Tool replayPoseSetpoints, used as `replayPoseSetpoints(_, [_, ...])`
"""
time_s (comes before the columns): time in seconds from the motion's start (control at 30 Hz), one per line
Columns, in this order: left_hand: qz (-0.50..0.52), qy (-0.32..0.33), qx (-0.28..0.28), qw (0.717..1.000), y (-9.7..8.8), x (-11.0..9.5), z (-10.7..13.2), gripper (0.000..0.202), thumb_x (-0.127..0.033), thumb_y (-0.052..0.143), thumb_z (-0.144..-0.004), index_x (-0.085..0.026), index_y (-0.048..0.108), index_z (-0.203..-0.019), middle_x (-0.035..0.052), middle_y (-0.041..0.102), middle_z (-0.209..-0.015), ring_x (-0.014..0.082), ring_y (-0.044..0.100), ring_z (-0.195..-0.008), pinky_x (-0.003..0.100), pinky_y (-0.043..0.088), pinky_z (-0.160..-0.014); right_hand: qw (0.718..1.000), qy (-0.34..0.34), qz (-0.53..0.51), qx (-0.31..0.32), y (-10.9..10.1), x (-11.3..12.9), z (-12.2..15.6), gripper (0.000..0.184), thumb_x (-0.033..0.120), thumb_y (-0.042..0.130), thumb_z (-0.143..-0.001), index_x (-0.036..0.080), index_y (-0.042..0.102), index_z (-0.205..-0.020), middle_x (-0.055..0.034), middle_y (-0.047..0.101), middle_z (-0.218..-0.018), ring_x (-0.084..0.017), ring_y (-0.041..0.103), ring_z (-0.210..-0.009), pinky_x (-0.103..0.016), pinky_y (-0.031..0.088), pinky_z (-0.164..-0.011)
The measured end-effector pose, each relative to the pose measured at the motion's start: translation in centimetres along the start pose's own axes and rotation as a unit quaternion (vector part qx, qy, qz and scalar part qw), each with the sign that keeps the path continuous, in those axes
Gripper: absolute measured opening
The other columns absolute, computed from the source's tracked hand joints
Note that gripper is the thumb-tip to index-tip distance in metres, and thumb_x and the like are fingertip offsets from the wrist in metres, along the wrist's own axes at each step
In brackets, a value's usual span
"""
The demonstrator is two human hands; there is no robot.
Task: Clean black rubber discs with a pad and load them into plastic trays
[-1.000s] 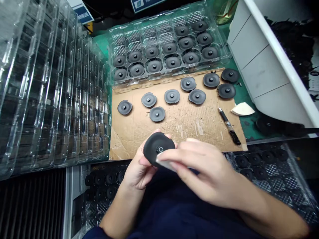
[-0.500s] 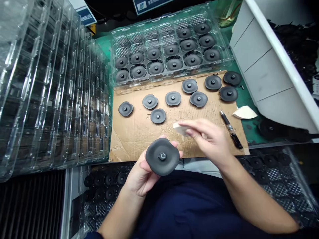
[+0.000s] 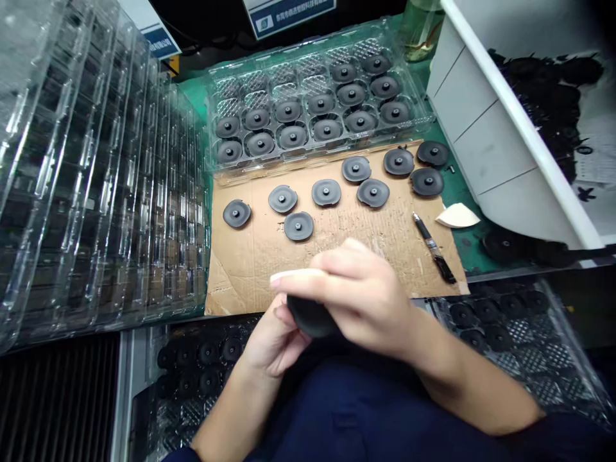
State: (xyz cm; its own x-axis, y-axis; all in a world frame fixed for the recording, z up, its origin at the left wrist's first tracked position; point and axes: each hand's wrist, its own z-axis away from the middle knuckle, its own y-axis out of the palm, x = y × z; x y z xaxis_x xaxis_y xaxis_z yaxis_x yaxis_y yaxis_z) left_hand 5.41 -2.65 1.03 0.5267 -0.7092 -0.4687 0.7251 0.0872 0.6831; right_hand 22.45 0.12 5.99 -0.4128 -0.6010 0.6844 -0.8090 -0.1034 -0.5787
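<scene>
The left hand (image 3: 270, 341) is holding a disc (image 3: 312, 319) in its grip, by the near edge of the cardboard (image 3: 250, 266). The right hand (image 3: 368, 292) is partly covering the disc; whether its grip is holding anything, I cannot tell.

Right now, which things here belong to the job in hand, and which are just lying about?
Likely in the job:
dark disc, held in the left hand, right hand over it
similar discs on the cardboard
clear tray

Probably lying about:
pen
pale wedge, untouched
</scene>
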Motion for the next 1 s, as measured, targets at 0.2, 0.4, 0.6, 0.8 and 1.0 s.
replayPoseSetpoints(0.2, [0.017, 0.032, 0.045, 0.998, 0.1, 0.1, -0.1, 0.047, -0.046, 0.082, -0.056, -0.020, 0.073, -0.093, -0.0009, 0.075, -0.088, 0.0134, 0.069, -0.084, 0.018, 0.055, -0.080, 0.997, 0.025, 0.072, 0.014, 0.9, -0.3, -0.3, 0.031, 0.014, 0.043, -0.093, 0.017, 0.072, -0.102, -0.0027, 0.066, -0.074, -0.016, 0.055, -0.066, -0.031, 0.034, -0.062])
replayPoseSetpoints(0.4, [0.037, 0.061, 0.010, 0.997, -0.3, -0.3, 0.0, 0.055, -0.041, 0.083, -0.059, -0.025, 0.068, -0.110, 0.0026, 0.072, -0.112, 0.0169, 0.069, -0.094, 0.024, 0.054, -0.088, 0.985, 0.166, -0.034, -0.009, 2.2, -4.9, 1.7, 0.024, 0.015, 0.051, -0.091, 0.020, 0.071, -0.102, -0.0025, 0.069, -0.087, -0.015, 0.061, -0.079, -0.029, 0.044, -0.072])
replayPoseSetpoints(0.6, [0.077, 0.073, 0.051, 0.993, -0.5, -0.8, 0.6, 0.053, -0.045, 0.080, -0.062, -0.028, 0.067, -0.111, -0.0006, 0.071, -0.110, 0.0237, 0.068, -0.102, 0.031, 0.055, -0.090, 0.960, 0.266, -0.020, -0.082, 5.2, -8.8, 6.9, 0.027, 0.020, 0.053, -0.087, 0.019, 0.069, -0.109, -0.0129, 0.059, -0.117, -0.022, 0.060, -0.088, -0.039, 0.049, -0.078])
replayPoseSetpoints(0.8, [-0.049, 0.169, 0.095, 0.980, -0.5, -0.2, 1.1, 0.052, -0.058, 0.061, -0.076, -0.037, 0.057, -0.124, 0.0025, 0.066, -0.117, 0.0235, 0.070, -0.096, 0.036, 0.059, -0.083, 0.950, 0.279, -0.071, -0.120, 5.0, -4.0, 7.7, 0.024, 0.016, 0.049, -0.091, 0.023, 0.070, -0.099, -0.0057, 0.066, -0.096, -0.018, 0.062, -0.089, -0.031, 0.050, -0.076])
replayPoseSetpoints(1.0, [-0.525, 0.489, 0.035, 0.696, -1.3, 1.6, 1.4, 0.110, -0.017, 0.075, -0.072, -0.036, -0.003, -0.148, 0.0092, 0.057, -0.117, 0.0223, 0.058, -0.109, 0.043, 0.052, -0.091, 0.934, 0.305, -0.128, -0.132, 4.8, -1.6, 8.7, 0.020, 0.015, 0.053, -0.088, 0.022, 0.072, -0.091, -0.0034, 0.068, -0.088, -0.015, 0.063, -0.081, -0.024, 0.048, -0.063])
